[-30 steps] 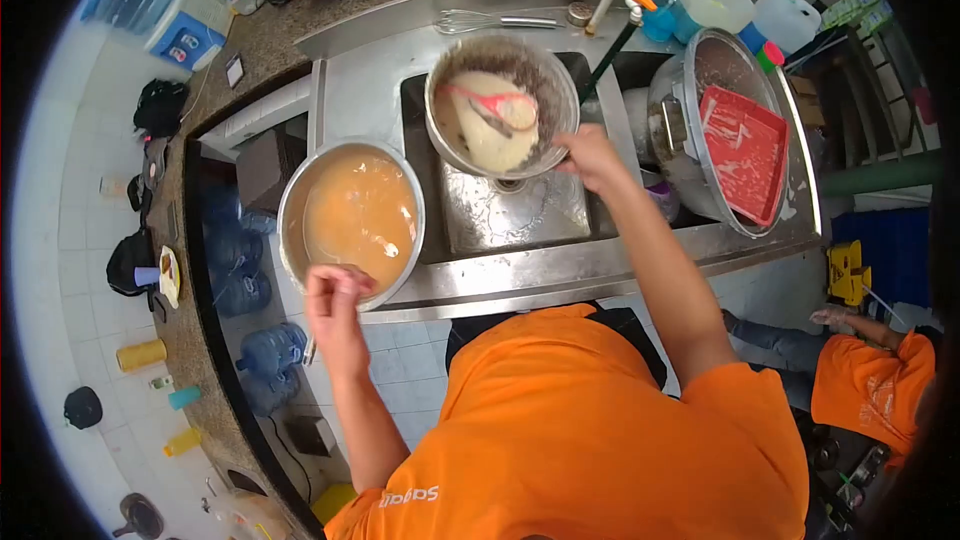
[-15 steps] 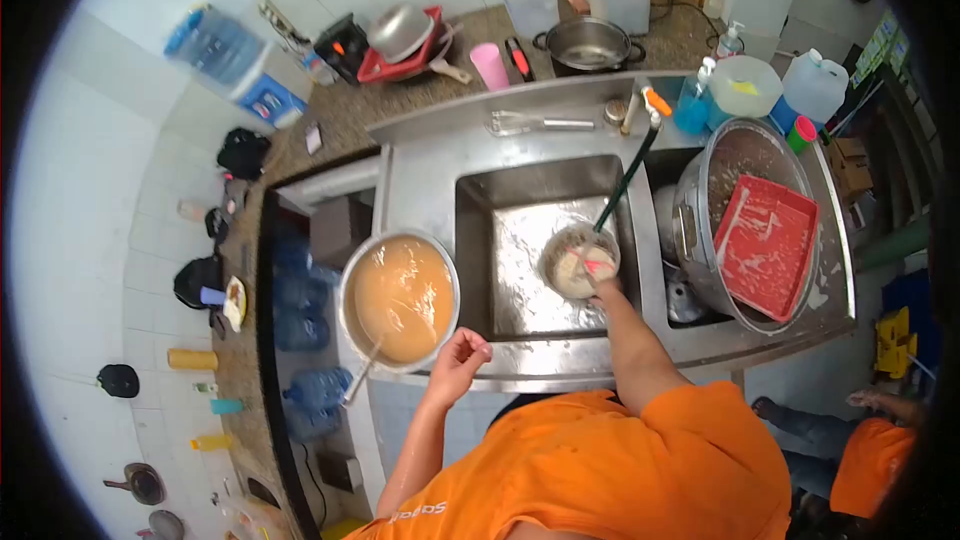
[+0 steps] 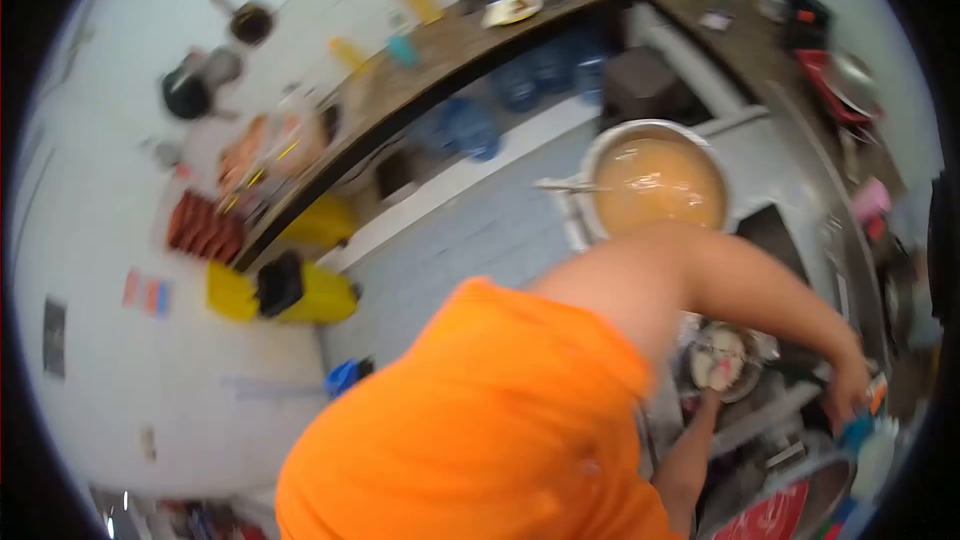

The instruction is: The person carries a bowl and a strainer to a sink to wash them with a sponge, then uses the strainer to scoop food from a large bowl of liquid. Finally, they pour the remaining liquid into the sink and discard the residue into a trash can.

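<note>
My left arm reaches across my body to the far right of the sink. My left hand [image 3: 848,397] is by the orange tap handle [image 3: 878,393] and a blue soap bottle [image 3: 857,430]; its fingers are smeared by motion. Down in the sink, my right hand [image 3: 714,382] is at a round metal bowl [image 3: 745,380]. Inside the bowl is a pale, round mass with a bit of pink by my fingers, too blurred to name. A large pot [image 3: 662,185] of orange-brown liquid stands left of the sink, a handle sticking out over its rim.
A big metal pot [image 3: 835,485] with a red tray [image 3: 770,518] stands past the sink. A red basin with a metal bowl [image 3: 852,80] and a pink cup [image 3: 871,200] are on the back counter. Blue water jugs [image 3: 468,130] sit under the side counter. A yellow bin [image 3: 325,290] stands on the floor.
The view has swung to the left and tilted. My left hand has left the side of the liquid pot and crossed over to the tap area. My right hand stays at the bowl.
</note>
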A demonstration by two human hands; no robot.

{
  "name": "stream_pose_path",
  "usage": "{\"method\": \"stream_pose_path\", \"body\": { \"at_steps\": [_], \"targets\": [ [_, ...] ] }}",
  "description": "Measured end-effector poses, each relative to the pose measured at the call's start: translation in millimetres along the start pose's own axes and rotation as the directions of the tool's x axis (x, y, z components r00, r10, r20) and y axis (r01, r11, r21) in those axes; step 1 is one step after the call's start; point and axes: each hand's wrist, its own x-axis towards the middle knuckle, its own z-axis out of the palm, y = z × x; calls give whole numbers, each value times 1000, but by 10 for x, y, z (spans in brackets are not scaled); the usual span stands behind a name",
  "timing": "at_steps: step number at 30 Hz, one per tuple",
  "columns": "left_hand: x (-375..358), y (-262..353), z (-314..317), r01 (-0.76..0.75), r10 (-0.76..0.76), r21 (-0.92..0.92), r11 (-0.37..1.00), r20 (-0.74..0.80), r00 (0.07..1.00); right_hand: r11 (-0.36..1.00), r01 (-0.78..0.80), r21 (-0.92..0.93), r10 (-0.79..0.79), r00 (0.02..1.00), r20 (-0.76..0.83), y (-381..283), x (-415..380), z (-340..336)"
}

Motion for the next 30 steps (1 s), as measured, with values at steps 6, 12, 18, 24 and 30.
{"method": "stream_pose_path", "body": {
  "at_steps": [6, 12, 18, 24, 30],
  "targets": [
    [712, -402, -36, 371, -369, -52, 927, 52, 928, 695, 708, -127, -711, 702, 27, -809, 1034, 27],
    [-883, -1267, 489, 535, -602, -279, 798, -409, 686, 385, 214, 898, -318, 944, -88, -800, 770, -602],
    [-1148, -2170, 1886, 291, -985, -953, -89, 127, 116, 209, 266, 941, -657, 751, -67, -1179, 419, -546],
    [-1008, -2692, 2777, 691, -624, -448, 567, -781, 6, 860, 260, -440, -492, 654, -575, -1192, 307, -398],
    [-1325, -2501, 2591, 552, -703, -574, 604, -711, 30, 764, 365, -532, -548, 802, -237, -952, 1491, -55]
  ]
}}
